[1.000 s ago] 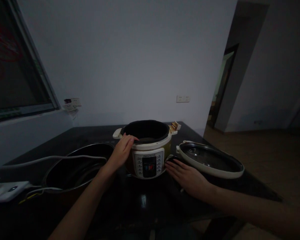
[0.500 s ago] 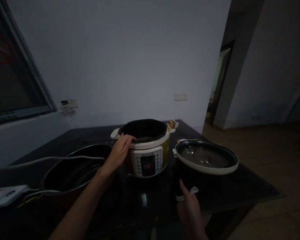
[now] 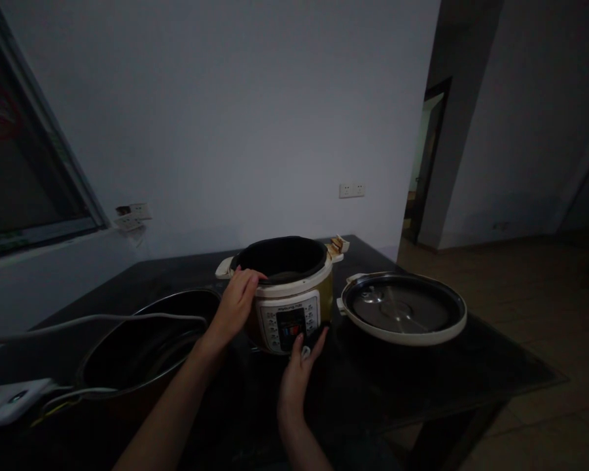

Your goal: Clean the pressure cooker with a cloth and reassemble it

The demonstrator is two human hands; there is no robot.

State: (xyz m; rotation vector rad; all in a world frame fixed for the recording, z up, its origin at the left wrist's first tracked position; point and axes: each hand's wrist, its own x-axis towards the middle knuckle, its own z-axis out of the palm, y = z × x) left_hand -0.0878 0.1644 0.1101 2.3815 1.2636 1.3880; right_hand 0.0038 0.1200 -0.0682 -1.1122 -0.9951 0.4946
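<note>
A cream and gold electric cooker (image 3: pixel 302 288) stands open on the dark table (image 3: pixel 422 373), its black inner pot (image 3: pixel 282 255) showing. My left hand (image 3: pixel 235 304) grips the cooker's rim on its left side, thumb over the edge. My right hand (image 3: pixel 297 376) is raised just in front of the button panel (image 3: pixel 289 324), fingers pointing up at it. A small white object (image 3: pixel 305 352) sits pinched between its fingers; I cannot tell what it is.
The cooker's lid (image 3: pixel 402 307) lies upside down to the right of it. A wide dark metal pot (image 3: pixel 147 340) sits to the left, with a white cable (image 3: pixel 78 322) across it and a white adapter (image 3: pixel 7 402) at the table's left edge. A doorway (image 3: pixel 425 163) opens at right.
My right hand left the table beside the cooker's base, pulled back toward me, then came up in front of the button panel with the white object. The left hand stayed on the rim.
</note>
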